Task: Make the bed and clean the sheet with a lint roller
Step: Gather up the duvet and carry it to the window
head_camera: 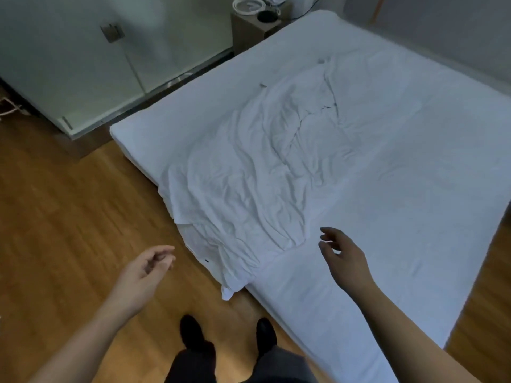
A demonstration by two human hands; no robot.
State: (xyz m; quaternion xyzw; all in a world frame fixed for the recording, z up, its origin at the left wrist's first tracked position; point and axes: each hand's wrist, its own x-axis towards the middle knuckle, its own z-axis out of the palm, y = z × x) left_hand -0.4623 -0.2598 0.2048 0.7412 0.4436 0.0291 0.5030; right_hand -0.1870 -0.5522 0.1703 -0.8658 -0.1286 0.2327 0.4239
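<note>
- A crumpled white sheet [249, 172] is spread across the middle of the mattress [401, 189], one corner hanging over the near edge onto the wooden floor [69, 217].
- The right hand [345, 258] is held above the mattress just beside the sheet's near folds, fingers loosely spread and gripping nothing.
- The left hand [146, 269] is held over the floor, off the mattress edge, palm up, fingers loosely curled and empty.
- Dark shoes [193, 335] are seen on the floor near the mattress.
- A wooden bedside stand [249, 31] is set at the mattress's far corner.
</note>
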